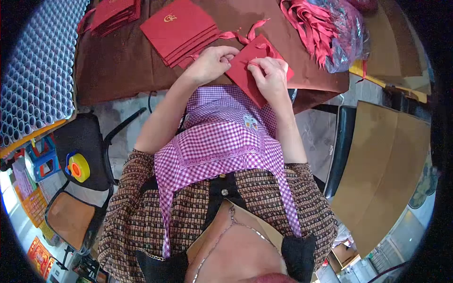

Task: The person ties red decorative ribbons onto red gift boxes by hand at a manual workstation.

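A red card or flat bag (pixel 246 81) lies tilted at the table's front edge, with a red ribbon (pixel 245 37) at its top. My left hand (pixel 212 63) is at its left edge, fingers curled, thumb and forefinger close together; what they hold, if anything, is hidden. My right hand (pixel 270 75) rests on the card's face with its fingertips pinched; the thing between them is too small to make out. Just left of the card sits a stack of red cards (pixel 177 26), the top one with a gold emblem.
Another red stack (pixel 113 14) lies at the back left of the brown-covered table (pixel 118 70). Red ribbons (pixel 314 28) and a clear plastic bag (pixel 347 37) are at the back right. A tray of small tubes (pixel 37 70) stands left; a chair (pixel 87 141) is below it.
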A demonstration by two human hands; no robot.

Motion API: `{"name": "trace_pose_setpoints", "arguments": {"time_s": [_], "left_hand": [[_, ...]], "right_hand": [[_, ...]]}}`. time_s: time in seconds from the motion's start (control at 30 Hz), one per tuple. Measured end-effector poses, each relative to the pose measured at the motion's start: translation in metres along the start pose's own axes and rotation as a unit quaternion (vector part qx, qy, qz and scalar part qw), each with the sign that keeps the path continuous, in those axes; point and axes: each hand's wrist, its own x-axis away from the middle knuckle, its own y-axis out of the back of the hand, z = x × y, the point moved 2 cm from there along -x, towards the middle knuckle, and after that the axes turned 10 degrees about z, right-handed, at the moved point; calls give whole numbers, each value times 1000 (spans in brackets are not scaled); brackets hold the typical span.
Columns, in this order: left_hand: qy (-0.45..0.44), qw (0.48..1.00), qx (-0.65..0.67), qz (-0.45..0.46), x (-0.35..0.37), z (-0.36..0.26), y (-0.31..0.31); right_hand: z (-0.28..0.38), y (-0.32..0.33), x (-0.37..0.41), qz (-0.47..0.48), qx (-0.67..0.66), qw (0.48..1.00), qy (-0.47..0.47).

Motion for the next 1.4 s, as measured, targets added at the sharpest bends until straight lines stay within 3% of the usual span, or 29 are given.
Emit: {"name": "trace_pose_setpoints", "arguments": {"time_s": [0.17,0.5,0.7,0.87,1.1,1.17,1.4], "left_hand": [[-27,997,61,-36,1,4,-2],[-34,996,56,-57,-2,13,-9],[-53,995,17,-81,1,7,-11],[20,997,-37,-60,10,-17,-9],[6,993,-55,-99,7,-9,-14],[8,984,-127,-128,9,-15,-14],[-20,963,-198,-180,12,-25,-21]], "right_hand": [[12,-1,1,-47,40,998,26],[15,-4,-1,-16,3,999,28],[14,-5,-4,-5,-6,1000,25],[12,-5,-3,-5,-27,999,23],[15,-2,-5,10,-48,999,15],[18,-2,-6,11,-22,999,23],[34,-6,-10,-27,57,997,47]]}}
